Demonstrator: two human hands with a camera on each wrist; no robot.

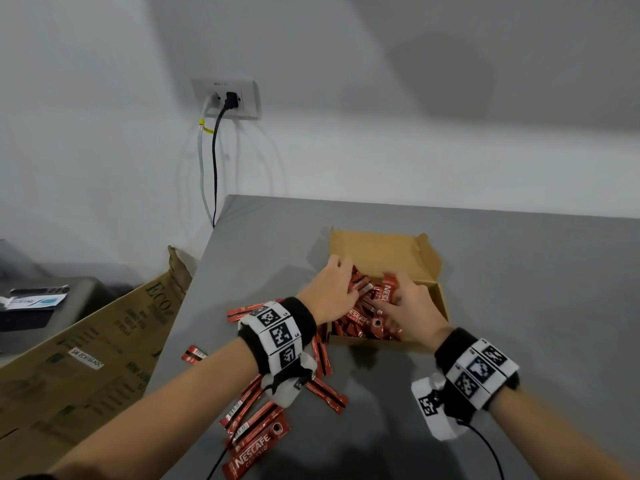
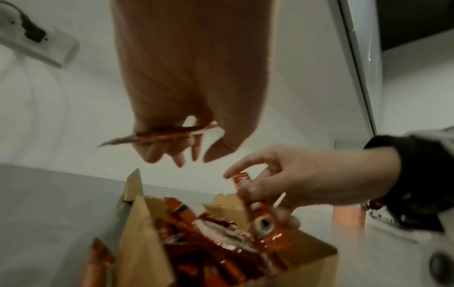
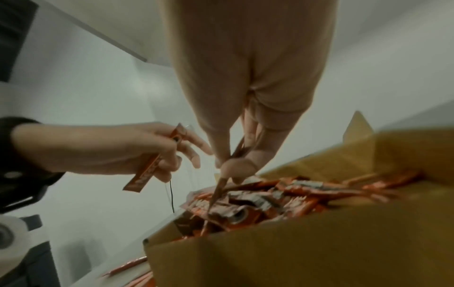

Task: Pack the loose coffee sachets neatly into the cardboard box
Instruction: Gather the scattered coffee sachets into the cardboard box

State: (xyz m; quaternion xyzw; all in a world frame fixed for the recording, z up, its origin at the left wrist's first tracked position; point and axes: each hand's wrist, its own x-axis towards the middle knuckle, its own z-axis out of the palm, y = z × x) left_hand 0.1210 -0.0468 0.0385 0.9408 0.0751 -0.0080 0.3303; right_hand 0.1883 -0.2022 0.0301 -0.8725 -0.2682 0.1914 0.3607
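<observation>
A red sachet (image 2: 162,136) is pinched in the left hand (image 1: 329,289), another sachet (image 2: 255,205) in the right hand (image 1: 412,308), both over the cardboard box (image 1: 398,251). Sachets inside the box lie jumbled; loose sachets (image 1: 256,424) remain on the table (image 1: 519,306). Dropping onto the heap risks overflow and untidy packing.

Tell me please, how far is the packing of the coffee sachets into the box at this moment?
About halfway, by the look of it. Done: the cardboard box already holds a heap of sachets, though jumbled, not neat. In hand: the left hand holds one sachet and the right hand another, both over the box. Left: loose sachets on the table and tidying the heap.
</observation>
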